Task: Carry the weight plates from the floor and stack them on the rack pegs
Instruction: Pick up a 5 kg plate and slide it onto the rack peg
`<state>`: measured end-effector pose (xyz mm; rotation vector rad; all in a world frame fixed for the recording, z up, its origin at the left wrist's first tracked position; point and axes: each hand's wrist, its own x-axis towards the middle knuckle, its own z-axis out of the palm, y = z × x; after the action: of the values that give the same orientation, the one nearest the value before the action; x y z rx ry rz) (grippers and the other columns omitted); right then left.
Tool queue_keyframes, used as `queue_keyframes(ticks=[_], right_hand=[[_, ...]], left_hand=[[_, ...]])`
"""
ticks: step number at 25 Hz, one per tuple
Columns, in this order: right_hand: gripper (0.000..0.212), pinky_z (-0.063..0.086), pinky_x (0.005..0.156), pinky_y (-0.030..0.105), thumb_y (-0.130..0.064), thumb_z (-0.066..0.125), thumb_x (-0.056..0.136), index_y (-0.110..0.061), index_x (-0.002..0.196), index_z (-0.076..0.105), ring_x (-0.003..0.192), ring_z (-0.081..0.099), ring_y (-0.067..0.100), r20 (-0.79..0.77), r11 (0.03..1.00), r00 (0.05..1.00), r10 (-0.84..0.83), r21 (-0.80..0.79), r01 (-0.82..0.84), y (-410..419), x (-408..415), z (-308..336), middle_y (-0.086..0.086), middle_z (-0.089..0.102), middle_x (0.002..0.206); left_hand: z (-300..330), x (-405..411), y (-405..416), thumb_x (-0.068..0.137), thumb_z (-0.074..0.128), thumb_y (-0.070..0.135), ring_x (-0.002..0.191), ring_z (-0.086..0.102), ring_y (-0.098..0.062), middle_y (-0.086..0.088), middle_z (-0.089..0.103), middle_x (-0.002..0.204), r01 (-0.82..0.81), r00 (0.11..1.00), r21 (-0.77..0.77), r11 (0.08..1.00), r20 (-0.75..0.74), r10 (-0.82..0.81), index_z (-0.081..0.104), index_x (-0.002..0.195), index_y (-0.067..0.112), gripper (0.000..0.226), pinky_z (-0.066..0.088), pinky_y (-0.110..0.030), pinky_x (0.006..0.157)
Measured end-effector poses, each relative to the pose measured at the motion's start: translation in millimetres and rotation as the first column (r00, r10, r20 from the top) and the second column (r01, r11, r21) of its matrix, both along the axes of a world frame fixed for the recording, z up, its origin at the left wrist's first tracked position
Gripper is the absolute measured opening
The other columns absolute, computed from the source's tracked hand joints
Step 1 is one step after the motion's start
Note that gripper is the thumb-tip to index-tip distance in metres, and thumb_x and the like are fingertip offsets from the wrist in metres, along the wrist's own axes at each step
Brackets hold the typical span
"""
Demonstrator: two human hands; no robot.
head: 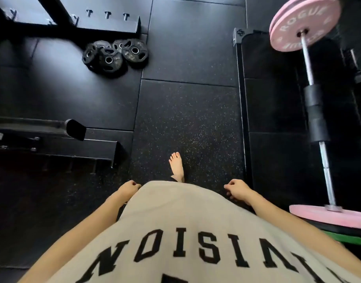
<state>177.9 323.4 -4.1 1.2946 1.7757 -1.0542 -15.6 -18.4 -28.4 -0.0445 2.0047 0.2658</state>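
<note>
Several small black weight plates lie in an overlapping heap on the black rubber floor, far ahead and to the left. Just behind them stands the black rack base with short metal pegs sticking up from it. My left hand hangs at my side by the hem of my beige shirt, fingers loosely curled, holding nothing. My right hand hangs the same way on the other side, also holding nothing. Both hands are well away from the plates.
A barbell with pink plates stands on the right, over a black platform. A pink, black and green plate stack lies at lower right. A black bench frame juts in from the left. My bare foot is on the speckled mat.
</note>
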Motion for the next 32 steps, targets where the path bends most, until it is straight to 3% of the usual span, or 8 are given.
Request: queue_keyframes(ticks=[3,8,12,15,18,22,27,32], right_hand=[[0.015,0.046,0.074,0.033,-0.026,0.058,0.096,-0.013,0.088,0.061,0.075,0.058,0.018,-0.069,0.996,0.994,0.086,0.026,-0.085,50,-103,17,0.003,0.064,0.081],[0.018,0.044,0.056,0.028,-0.024,0.057,0.097,-0.007,0.097,0.063,0.061,0.055,0.016,-0.188,0.999,0.981,0.035,0.037,-0.029,118,-270,25,0.006,0.066,0.078],[0.016,0.046,0.076,0.032,-0.026,0.059,0.096,-0.011,0.093,0.066,0.083,0.06,0.02,-0.152,0.989,0.978,0.145,0.047,-0.14,161,-371,6,0.005,0.066,0.087],[0.012,0.043,0.079,0.032,-0.026,0.06,0.095,-0.015,0.093,0.064,0.091,0.059,0.022,-0.168,0.975,0.961,0.22,0.075,-0.21,206,-466,5,0.004,0.064,0.091],[0.016,0.047,0.077,0.035,-0.027,0.059,0.095,-0.014,0.088,0.064,0.08,0.061,0.022,-0.188,0.958,0.94,0.286,0.03,-0.285,243,-559,13,0.005,0.069,0.084],[0.015,0.051,0.077,0.037,-0.027,0.054,0.099,-0.016,0.093,0.062,0.083,0.062,0.021,-0.168,0.919,0.906,0.39,0.005,-0.395,265,-661,26,0.006,0.067,0.092],[0.012,0.049,0.065,0.029,-0.026,0.051,0.1,-0.016,0.104,0.058,0.083,0.061,0.02,-0.111,0.875,0.872,0.477,-0.034,-0.483,268,-777,18,0.005,0.065,0.094],[0.015,0.044,0.058,0.028,-0.027,0.054,0.098,-0.013,0.1,0.06,0.07,0.058,0.02,-0.034,0.927,0.929,0.369,-0.064,-0.371,244,-889,-7,0.006,0.064,0.084]], left_hand=[[19,-80,42,0.099,0.048,0.034,0.094,0.062,-0.027,-0.012,0.064,0.11,-0.143,0.989,0.036,0.989,-0.039,0.145,0.057,0.113,0.009,0.029,0.048,-0.032,0.076],[42,-224,107,0.099,0.046,0.035,0.091,0.064,-0.026,-0.01,0.063,0.102,-0.221,0.971,0.052,0.974,-0.084,0.225,0.053,0.11,0.015,0.024,0.049,-0.032,0.067],[33,-305,154,0.098,0.046,0.034,0.081,0.06,-0.022,-0.009,0.063,0.094,-0.272,0.958,0.081,0.959,-0.073,0.278,0.054,0.108,0.015,0.023,0.048,-0.032,0.064],[31,-358,186,0.098,0.046,0.035,0.088,0.063,-0.026,-0.01,0.062,0.103,-0.29,0.956,0.0,0.957,-0.045,0.29,0.053,0.105,0.016,0.021,0.051,-0.035,0.072],[34,-412,216,0.098,0.049,0.035,0.094,0.062,-0.026,-0.011,0.063,0.115,-0.32,0.946,-0.069,0.945,-0.065,0.316,0.055,0.107,0.014,0.024,0.052,-0.035,0.078],[38,-485,242,0.096,0.051,0.028,0.111,0.056,-0.031,-0.015,0.062,0.124,-0.436,0.882,-0.043,0.899,-0.219,0.418,0.06,0.111,0.009,0.026,0.041,-0.033,0.085],[25,-588,247,0.098,0.05,0.028,0.109,0.056,-0.029,-0.014,0.061,0.124,-0.471,0.87,-0.035,0.882,-0.184,0.457,0.058,0.112,0.009,0.026,0.04,-0.033,0.084],[13,-732,226,0.098,0.048,0.029,0.107,0.057,-0.029,-0.014,0.061,0.119,-0.417,0.903,-0.037,0.908,-0.129,0.409,0.058,0.114,0.009,0.027,0.046,-0.035,0.087]])
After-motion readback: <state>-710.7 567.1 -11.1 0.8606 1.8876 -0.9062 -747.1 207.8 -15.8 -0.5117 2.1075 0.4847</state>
